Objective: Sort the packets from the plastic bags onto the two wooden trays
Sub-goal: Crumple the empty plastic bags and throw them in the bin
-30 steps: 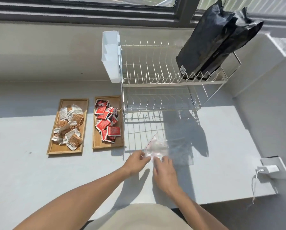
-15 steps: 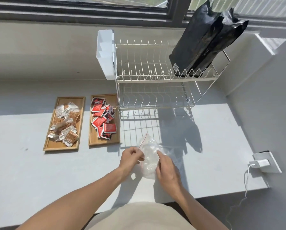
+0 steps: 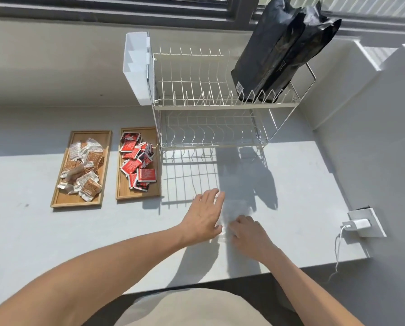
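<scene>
Two wooden trays lie side by side on the counter. The left tray (image 3: 58,201) holds several brown and silver packets (image 3: 84,169). The right tray (image 3: 121,191) holds several red packets (image 3: 139,162). A clear plastic bag (image 3: 235,208) lies flat on the counter in front of me, with no packets visible in it. My left hand (image 3: 205,216) rests flat on the bag's left part with fingers spread. My right hand (image 3: 249,231) presses on the bag's near edge with fingers bent.
A two-tier wire dish rack (image 3: 210,107) stands behind the bag, with a white plastic holder (image 3: 135,67) on its left side and two black pouches (image 3: 281,50) leaning on the top tier. A charger (image 3: 357,224) sits in a wall socket at the right.
The bag was held up between both hands; now it lies flat on the counter. My left hand has opened and spread over it.
</scene>
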